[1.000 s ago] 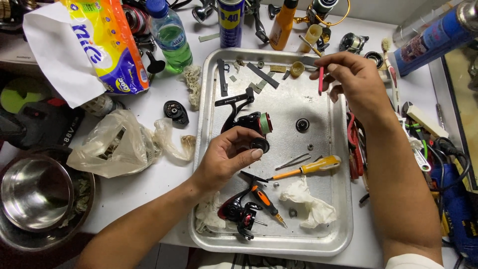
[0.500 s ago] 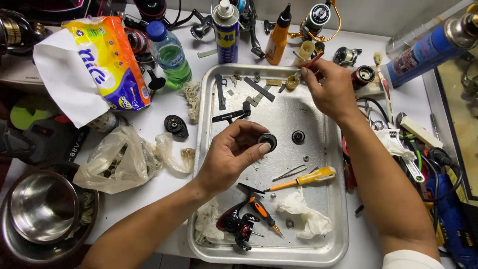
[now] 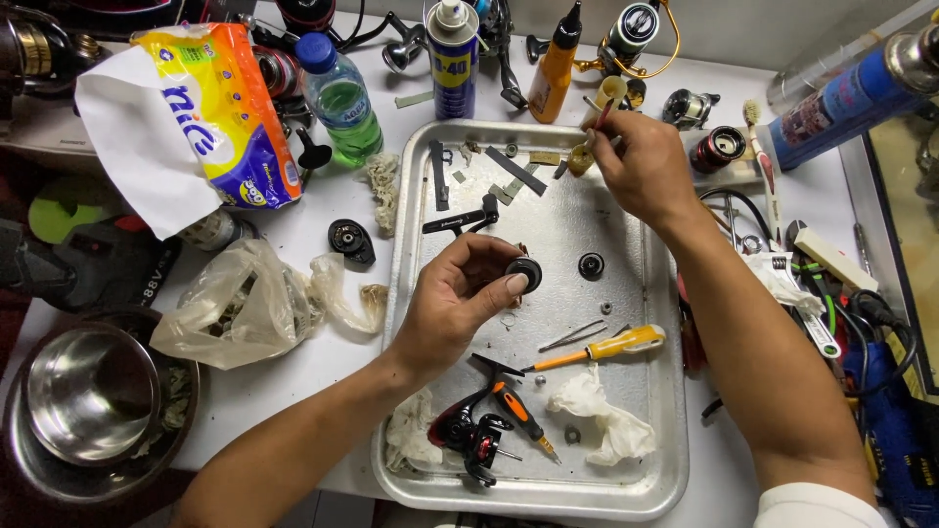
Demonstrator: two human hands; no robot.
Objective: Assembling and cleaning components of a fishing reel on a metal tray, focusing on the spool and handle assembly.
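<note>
Nearest on the metal tray [image 3: 675,460]: a black-and-red reel body [image 3: 468,430], an orange-black screwdriver [image 3: 518,411], a crumpled white tissue [image 3: 597,411] and a yellow-handled screwdriver [image 3: 611,347].

Left hand [image 3: 460,298] is over the tray's middle, fingers closed on a small round black reel part [image 3: 525,274], pinched between thumb and fingertips just above the tray. Best kept low over the tray so a slip lands inside it, not on the table [image 3: 293,391].

Right hand [image 3: 641,166] is at the tray's far edge, fingers pinched on a thin red-handled stick [image 3: 603,115] whose tip is at a small cup [image 3: 608,93]; whether it dips inside, cannot tell. Judgement: take only a little on the tip and carry it over the tray.

Containers:
- the tray also holds a black ring [image 3: 591,265], tweezers [image 3: 572,335], flat black strips and tiny washers.
- steel bowl [image 3: 88,391] to the left, looks bare inside.
- clear plastic bag [image 3: 230,308] holds dark scraps.
- far side: a plastic bottle [image 3: 337,98] with greenish liquid, a blue spray can [image 3: 453,59], an orange oil bottle [image 3: 554,64].
</note>
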